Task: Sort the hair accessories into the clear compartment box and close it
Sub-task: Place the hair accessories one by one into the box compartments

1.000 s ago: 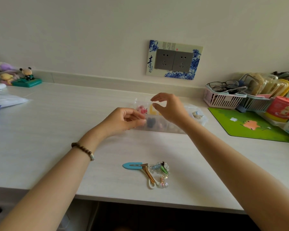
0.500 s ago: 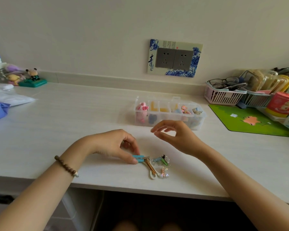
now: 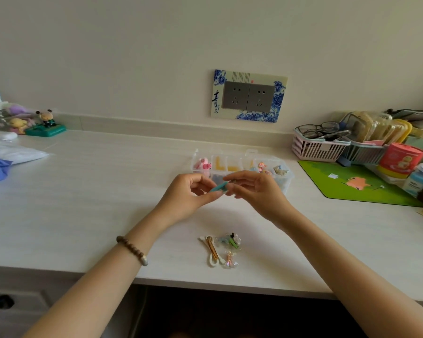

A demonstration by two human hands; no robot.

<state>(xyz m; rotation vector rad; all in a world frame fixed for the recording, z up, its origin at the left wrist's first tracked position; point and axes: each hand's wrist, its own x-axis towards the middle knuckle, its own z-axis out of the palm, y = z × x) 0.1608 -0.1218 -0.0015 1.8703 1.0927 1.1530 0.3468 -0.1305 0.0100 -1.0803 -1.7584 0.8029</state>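
Fingertips [image 3: 215,195] of the left hand [image 3: 188,193] pinch one end of a flat teal plastic hair clip [image 3: 219,187], and the right hand [image 3: 254,191] pinches the other end between thumb and forefinger. The clip hangs in the air above the white tabletop [image 3: 83,191], and both hands' remaining fingers are loosely curled. A brown bead bracelet [image 3: 132,250] circles the left wrist.

At 12 o'clock from the hands, just behind them, sits the clear plastic compartment box [image 3: 288,182]: a pink fluffy piece [image 3: 202,164] fills its leftmost cell, yellow pieces [image 3: 226,165] the next, and small mixed-colour ornaments [image 3: 263,166] those on the right.

At 6 o'clock lies a small heap of loose accessories [image 3: 220,248] — a white loop clip [image 3: 211,261], a gold bar clip [image 3: 212,248], a green-and-clear flower [image 3: 231,240], an iridescent bow [image 3: 231,261].

At 2 o'clock a pink slatted basket [image 3: 315,148] holds black-framed glasses [image 3: 319,129].
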